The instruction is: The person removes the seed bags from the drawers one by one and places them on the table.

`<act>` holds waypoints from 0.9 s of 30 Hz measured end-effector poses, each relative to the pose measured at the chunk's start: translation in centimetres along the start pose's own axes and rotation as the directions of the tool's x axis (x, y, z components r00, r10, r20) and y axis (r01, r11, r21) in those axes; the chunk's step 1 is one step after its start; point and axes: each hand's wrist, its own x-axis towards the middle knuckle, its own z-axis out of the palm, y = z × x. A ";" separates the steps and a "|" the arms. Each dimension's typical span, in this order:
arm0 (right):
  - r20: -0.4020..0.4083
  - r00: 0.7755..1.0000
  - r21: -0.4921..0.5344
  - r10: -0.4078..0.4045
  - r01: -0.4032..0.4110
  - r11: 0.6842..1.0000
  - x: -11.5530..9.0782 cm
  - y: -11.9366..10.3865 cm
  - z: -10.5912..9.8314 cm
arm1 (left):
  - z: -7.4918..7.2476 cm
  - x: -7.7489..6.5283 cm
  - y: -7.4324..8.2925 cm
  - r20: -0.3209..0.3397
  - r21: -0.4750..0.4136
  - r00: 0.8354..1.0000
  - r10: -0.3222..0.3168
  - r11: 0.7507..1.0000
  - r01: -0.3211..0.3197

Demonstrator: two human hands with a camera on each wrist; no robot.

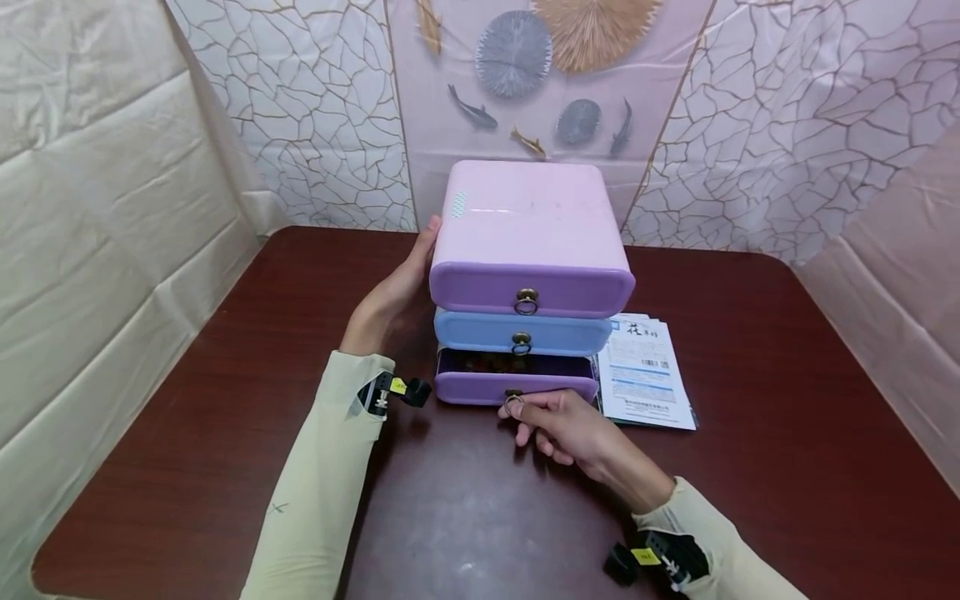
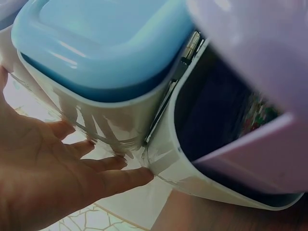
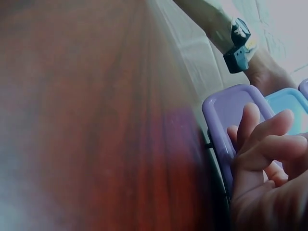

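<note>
A small three-tier drawer unit [image 1: 532, 208] with a pink top stands on the table. Its bottom purple drawer [image 1: 468, 389] is pulled partway out, and small coloured items [image 2: 260, 113], too unclear to name, show inside. My right hand [image 1: 573, 429] pinches that drawer's ring pull [image 1: 513, 406] between thumb and finger. Against the unit's left side lies my left hand [image 1: 393, 292]; in the left wrist view its extended fingers [image 2: 120, 180] touch the pale side wall. The blue middle drawer [image 1: 480, 332] and the purple top drawer [image 1: 472, 286] are pushed in.
Printed sheets or booklets [image 1: 648, 379] lie on the dark red table [image 1: 750, 350], right of the unit and partly behind it. A patterned cloth [image 1: 322, 108] hangs behind the table, and pale cloth [image 1: 112, 250] covers the left side.
</note>
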 end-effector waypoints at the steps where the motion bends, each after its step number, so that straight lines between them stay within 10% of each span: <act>1: 0.004 1.000 0.000 0.003 -0.003 1.000 -0.1 0.0 0.1 | -0.1 -0.1 0.0 0.000 -0.001 1.000 -0.005 1.000 0.005; 27: 0.013 1.000 -0.112 -0.002 0.003 0.994 -3.5 0.3 1.4 | -0.2 0.0 0.1 0.013 -0.008 1.000 -0.018 1.000 0.018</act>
